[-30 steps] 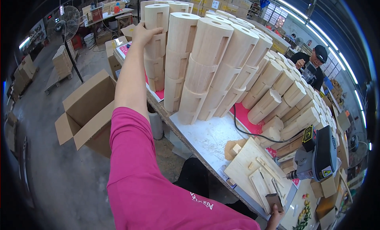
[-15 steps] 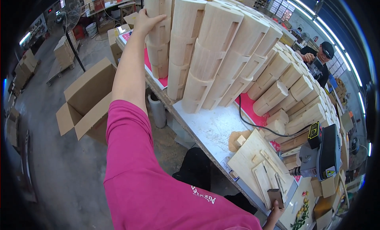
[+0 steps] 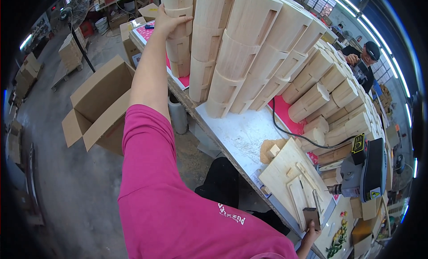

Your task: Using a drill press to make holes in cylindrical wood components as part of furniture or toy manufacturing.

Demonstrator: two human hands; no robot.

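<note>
Plainly, our left hand [image 3: 168, 25] is held wide around a stack of pale wooden cylinders [image 3: 179, 44] at the left end of the workbench, its thumb lying across the front near a seam; its fingertips are hidden, so we cannot tell how tightly it presses. Our right hand [image 3: 313, 235] has a narrower hold on the lower edge of a dark block [image 3: 311, 215], well apart from the left one. The stack stands upright, and more tall stacks [image 3: 238, 53] with slots cut in their sides rise just beside it. Near our right hand, strips of wood [image 3: 298, 198] lie on a flat wooden board [image 3: 278, 172], with a patch of sawdust [image 3: 264, 154] at its far edge. A drill [image 3: 372, 172] reaches in from the right, and a black cord [image 3: 283, 131] runs from it past other cylinders [image 3: 310, 103] on a pink sheet [image 3: 281, 108]. On the floor to our left sits an open carton [image 3: 107, 120]; across the bench, we see a co-worker [image 3: 367, 74] in a dark cap.
</note>
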